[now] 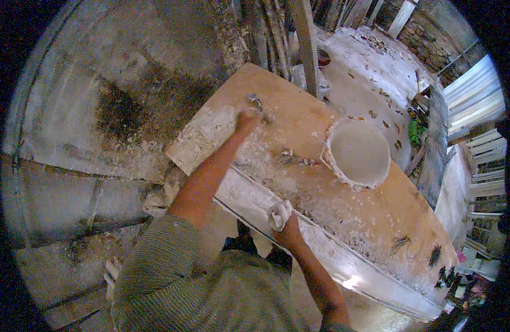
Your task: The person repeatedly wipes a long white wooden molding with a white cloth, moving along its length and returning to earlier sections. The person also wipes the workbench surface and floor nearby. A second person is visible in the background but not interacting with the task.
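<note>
My left hand (251,115) is stretched over the far left part of an orange-brown tabletop (299,113), close to a small grey lump (254,99). Blur hides its fingers. Beside that wrist lies a pale, rough, crusted patch or slab (204,135). At the table's near edge my right hand (289,229) is closed around a crumpled white wad (280,214), whose material I cannot make out. A round white bucket (346,180) with a wire handle stands on the table to the right, pale stuff filling its opening.
A whitish coated strip (332,252) runs along the table's near edge. Small crumbs (299,159) lie mid-table, and dark bits (435,255) toward the right end. Wooden posts (305,50) rise behind the table. A stained grey wall (116,61) stands left.
</note>
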Tool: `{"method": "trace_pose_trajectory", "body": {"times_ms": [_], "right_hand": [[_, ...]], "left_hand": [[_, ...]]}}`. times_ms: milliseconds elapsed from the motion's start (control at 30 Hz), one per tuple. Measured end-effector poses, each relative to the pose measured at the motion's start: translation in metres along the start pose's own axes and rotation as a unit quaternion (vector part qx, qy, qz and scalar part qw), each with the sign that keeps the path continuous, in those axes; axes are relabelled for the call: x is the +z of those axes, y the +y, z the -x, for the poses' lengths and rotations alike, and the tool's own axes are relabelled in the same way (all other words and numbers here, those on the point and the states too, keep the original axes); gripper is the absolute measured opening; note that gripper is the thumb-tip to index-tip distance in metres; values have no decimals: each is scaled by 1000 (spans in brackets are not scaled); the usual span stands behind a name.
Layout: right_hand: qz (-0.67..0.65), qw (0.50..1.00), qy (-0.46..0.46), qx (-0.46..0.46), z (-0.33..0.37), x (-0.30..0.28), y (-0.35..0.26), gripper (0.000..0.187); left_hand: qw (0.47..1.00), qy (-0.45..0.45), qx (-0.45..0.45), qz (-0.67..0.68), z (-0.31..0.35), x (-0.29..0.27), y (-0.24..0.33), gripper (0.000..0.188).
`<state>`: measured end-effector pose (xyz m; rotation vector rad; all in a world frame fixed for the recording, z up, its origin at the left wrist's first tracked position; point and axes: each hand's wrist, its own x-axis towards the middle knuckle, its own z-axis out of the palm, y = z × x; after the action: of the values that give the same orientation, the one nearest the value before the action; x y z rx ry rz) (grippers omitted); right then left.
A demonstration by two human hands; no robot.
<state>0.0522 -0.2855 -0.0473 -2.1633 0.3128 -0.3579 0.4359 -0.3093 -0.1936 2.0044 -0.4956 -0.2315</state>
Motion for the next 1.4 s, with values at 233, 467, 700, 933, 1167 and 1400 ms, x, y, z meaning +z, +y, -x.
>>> {"method": "trace_pose_trajectory", "body": {"times_ms": [233, 467, 700, 933, 1167, 1400], "right_hand": [[-39, 995, 47, 82, -16, 26, -2, 25], [22, 992, 72, 105, -59, 66, -24, 20], [89, 990, 69, 79, -195, 120, 15, 26], [-124, 985, 116, 24, -255, 189, -33, 34], [346, 909, -187, -135, -255, 142, -121, 27], [319, 882, -303, -167, -240, 137, -114, 28]], "left_hand": [[879, 57, -167, -443, 2, -154, -43, 72], [969, -34, -113, -217, -7, -173, -47, 56], [995, 61, -48, 64, 35, -173, -30, 44], [939, 119, -71, 314, 105, -206, 70, 31], [917, 222, -108, 313, 117, -261, 85, 33], [847, 331, -158, 386, 133, -263, 50, 44]]}}
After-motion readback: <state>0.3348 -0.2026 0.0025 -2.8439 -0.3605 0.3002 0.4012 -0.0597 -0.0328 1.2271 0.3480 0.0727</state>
